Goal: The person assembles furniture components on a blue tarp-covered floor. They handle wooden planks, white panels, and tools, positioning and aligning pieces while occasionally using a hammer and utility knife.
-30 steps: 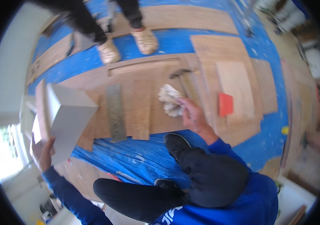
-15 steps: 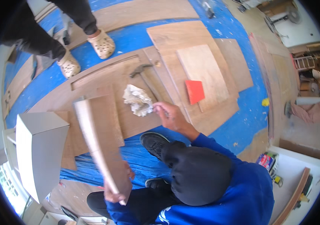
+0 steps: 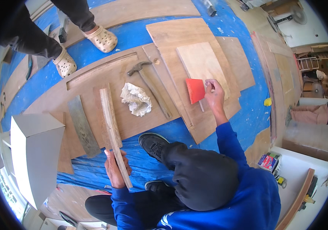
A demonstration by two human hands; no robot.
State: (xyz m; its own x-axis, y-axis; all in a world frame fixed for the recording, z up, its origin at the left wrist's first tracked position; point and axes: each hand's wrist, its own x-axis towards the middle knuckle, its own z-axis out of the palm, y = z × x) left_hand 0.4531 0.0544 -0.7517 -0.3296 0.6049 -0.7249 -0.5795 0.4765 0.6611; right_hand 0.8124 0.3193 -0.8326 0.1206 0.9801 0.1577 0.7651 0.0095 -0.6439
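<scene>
My left hand is closed around the lower part of a narrow wooden board, which stands tilted with its edge toward me. My right hand is over the stacked boards, its fingers drawn together at the right edge of a red sheet; they partly hide the contact. That sheet lies over the left edge of a small pale board. Between my hands are a crumpled whitish cloth or paper and a claw hammer with a wooden handle.
A grey curved strip lies left of the held board, near a white cabinet box. Blue sheeting covers the floor. Another person's feet in beige clogs stand at far left. A white tray holds tools at right.
My right hand has moved right, from beside the crumpled piece to the red sheet. The held board has turned edge-on and moved right, uncovering the grey strip.
</scene>
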